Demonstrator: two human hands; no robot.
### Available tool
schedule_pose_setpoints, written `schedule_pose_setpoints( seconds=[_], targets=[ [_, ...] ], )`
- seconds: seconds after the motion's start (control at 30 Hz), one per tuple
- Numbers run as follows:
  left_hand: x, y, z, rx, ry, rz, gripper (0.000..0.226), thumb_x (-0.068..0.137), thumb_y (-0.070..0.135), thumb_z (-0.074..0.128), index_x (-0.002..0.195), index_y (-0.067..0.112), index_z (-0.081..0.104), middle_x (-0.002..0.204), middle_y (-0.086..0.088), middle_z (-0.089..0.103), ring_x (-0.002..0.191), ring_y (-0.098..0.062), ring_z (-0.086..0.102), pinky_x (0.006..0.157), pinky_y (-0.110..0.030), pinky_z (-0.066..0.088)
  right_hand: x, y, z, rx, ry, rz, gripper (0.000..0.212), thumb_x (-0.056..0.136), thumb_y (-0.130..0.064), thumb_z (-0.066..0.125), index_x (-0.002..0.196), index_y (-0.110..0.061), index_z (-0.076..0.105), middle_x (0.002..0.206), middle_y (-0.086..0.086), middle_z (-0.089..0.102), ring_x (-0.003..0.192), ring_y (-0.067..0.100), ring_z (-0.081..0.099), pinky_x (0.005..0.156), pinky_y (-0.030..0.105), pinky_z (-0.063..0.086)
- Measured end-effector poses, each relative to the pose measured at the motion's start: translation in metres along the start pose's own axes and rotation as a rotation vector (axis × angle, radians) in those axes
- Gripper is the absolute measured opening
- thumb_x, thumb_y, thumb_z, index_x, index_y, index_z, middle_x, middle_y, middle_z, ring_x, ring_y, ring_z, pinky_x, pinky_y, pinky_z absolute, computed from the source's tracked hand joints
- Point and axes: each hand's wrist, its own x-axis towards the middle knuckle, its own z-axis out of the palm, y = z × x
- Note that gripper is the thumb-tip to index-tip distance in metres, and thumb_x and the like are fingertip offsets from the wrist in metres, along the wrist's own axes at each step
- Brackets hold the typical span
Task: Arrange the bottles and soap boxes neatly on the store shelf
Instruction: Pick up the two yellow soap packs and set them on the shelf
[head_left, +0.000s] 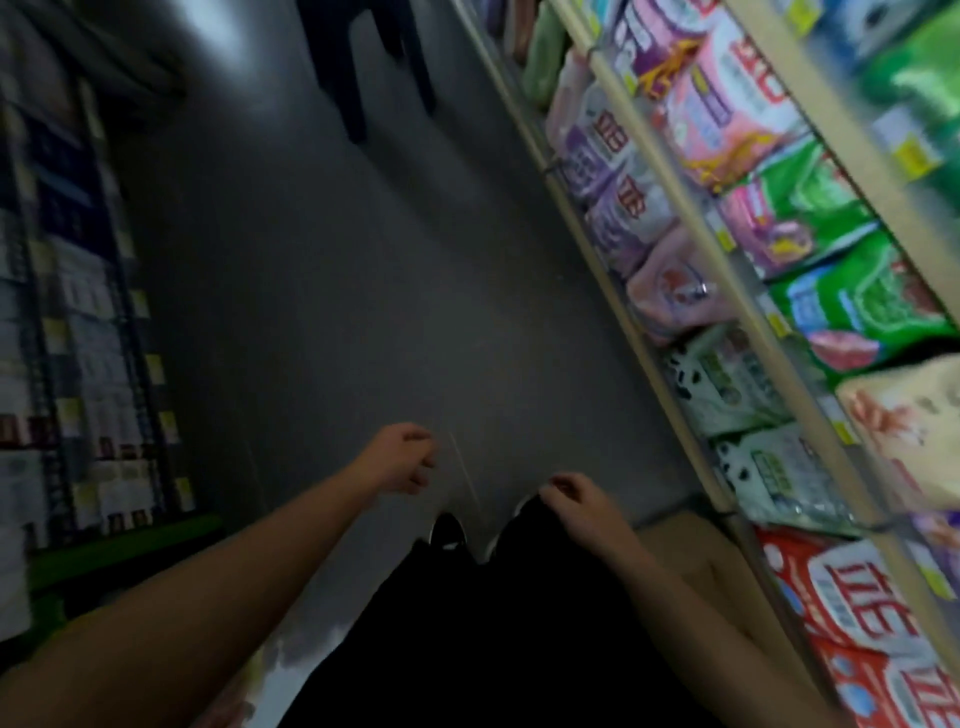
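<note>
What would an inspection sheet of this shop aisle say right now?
Surface: grey floor, bare where visible.
Job's things: no bottles or soap boxes clearly seen; image blurred.
Clutter: brown box by the right shelf's foot.
Hands: left hand and right hand hang with loosely curled fingers, holding nothing.
Cables: nothing seen.
Surroundings: right shelf stacked with colourful soft packs; dark shelf of boxes left; another person's legs ahead.

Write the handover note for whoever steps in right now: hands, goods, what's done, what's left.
Left hand: loosely curled, holds nothing, hangs over the grey aisle floor.
Right hand: loosely curled, empty, near the black trousers.
Goods: no bottles or soap boxes identifiable; the beige shelf unit on the right holds soft packs in pink, green and red. The dark left-hand shelves are blurred.
Done: cannot tell.
Left: find the bottles and soap boxes, arrange them.
</note>
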Motion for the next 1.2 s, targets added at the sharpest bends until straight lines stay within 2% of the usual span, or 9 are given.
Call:
schedule_pose_setpoints(
  seconds=[0.13, 0.27, 0.4, 0.6, 0.73, 0.8, 0.93, 1.1, 1.2],
  targets=[
    [0.045, 0.049, -0.041, 0.003, 0.056, -0.028, 0.024, 0.099, 0.011, 0.048, 0.121, 0.005, 0.053, 0.093, -0.017, 0.058, 0.063, -0.022, 0.053, 0.056, -0.029, 0.043, 0.068, -0.068, -0.028, -0.110, -0.037, -0.014, 0.042, 0.093, -0.035, 0.062, 0.129, -0.013, 0.056, 0.127, 0.005, 0.061, 0.110, 0.017, 0.057, 0.091, 0.023, 0.040],
    [0.085, 0.098, -0.062, -0.170, 0.158, -0.080, 0.024, 0.099, 0.016, 0.049, 0.121, 0.007, 0.055, 0.090, -0.013, 0.061, 0.060, -0.019, 0.054, 0.056, -0.026, 0.045, 0.151, -0.153, -0.061, -0.215, -0.077, -0.081, 0.043, 0.094, -0.039, 0.059, 0.130, -0.015, 0.057, 0.132, 0.006, 0.059, 0.121, 0.021, 0.054, 0.098, 0.027, 0.039],
    [0.114, 0.166, -0.086, -0.220, 0.208, -0.129, 0.024, 0.099, 0.015, 0.049, 0.120, 0.007, 0.056, 0.085, -0.009, 0.061, 0.057, -0.017, 0.053, 0.047, -0.020, 0.045, 0.206, -0.255, -0.097, -0.263, -0.140, -0.187, 0.039, 0.094, -0.036, 0.059, 0.126, -0.013, 0.060, 0.128, 0.005, 0.061, 0.116, 0.019, 0.055, 0.093, 0.026, 0.039],
    [0.170, 0.282, -0.139, -0.275, 0.267, -0.041, 0.023, 0.099, 0.012, 0.049, 0.119, 0.006, 0.056, 0.088, -0.011, 0.061, 0.060, -0.018, 0.053, 0.056, -0.025, 0.042, 0.273, -0.382, -0.148, -0.218, -0.200, -0.261, 0.042, 0.094, -0.046, 0.056, 0.130, -0.024, 0.056, 0.123, -0.007, 0.058, 0.111, 0.013, 0.054, 0.087, 0.026, 0.041],
    [0.232, 0.344, -0.173, -0.302, 0.240, -0.036, 0.024, 0.099, 0.012, 0.048, 0.122, 0.007, 0.054, 0.085, -0.009, 0.061, 0.059, -0.017, 0.052, 0.055, -0.025, 0.042, 0.332, -0.440, -0.170, -0.205, -0.156, -0.235, 0.036, 0.093, -0.050, 0.056, 0.122, -0.030, 0.056, 0.112, -0.012, 0.059, 0.095, 0.003, 0.055, 0.068, 0.016, 0.039],
    [0.270, 0.377, -0.193, -0.270, 0.204, -0.030, 0.025, 0.099, 0.013, 0.049, 0.122, 0.006, 0.055, 0.083, -0.009, 0.061, 0.060, -0.018, 0.054, 0.056, -0.027, 0.044, 0.363, -0.462, -0.179, -0.173, -0.115, -0.197, 0.033, 0.092, -0.048, 0.057, 0.118, -0.028, 0.058, 0.108, -0.012, 0.061, 0.089, -0.002, 0.055, 0.066, 0.015, 0.039],
    [0.330, 0.460, -0.240, -0.136, 0.093, -0.017, 0.020, 0.097, 0.015, 0.051, 0.116, 0.012, 0.058, 0.082, -0.006, 0.063, 0.061, -0.019, 0.058, 0.059, -0.029, 0.049, 0.409, -0.504, -0.192, -0.073, -0.026, -0.052, 0.030, 0.093, -0.044, 0.059, 0.115, -0.024, 0.061, 0.112, -0.005, 0.062, 0.092, 0.005, 0.056, 0.074, 0.022, 0.039],
    [0.385, 0.578, -0.301, 0.287, 0.009, 0.132, 0.017, 0.093, 0.021, 0.057, 0.107, 0.016, 0.064, 0.086, 0.000, 0.066, 0.065, -0.015, 0.062, 0.054, -0.020, 0.051, 0.442, -0.568, -0.208, 0.078, 0.087, 0.032, 0.028, 0.091, -0.043, 0.061, 0.111, -0.024, 0.065, 0.109, -0.003, 0.064, 0.094, 0.011, 0.056, 0.080, 0.025, 0.037],
    [0.413, 0.644, -0.324, 0.492, 0.022, 0.211, 0.019, 0.091, 0.025, 0.059, 0.105, 0.017, 0.068, 0.094, -0.001, 0.070, 0.077, -0.021, 0.068, 0.068, -0.027, 0.057, 0.458, -0.601, -0.230, 0.206, 0.138, 0.029, 0.028, 0.089, -0.046, 0.061, 0.111, -0.029, 0.063, 0.104, -0.012, 0.063, 0.088, 0.000, 0.055, 0.073, 0.021, 0.040]
  ],
)
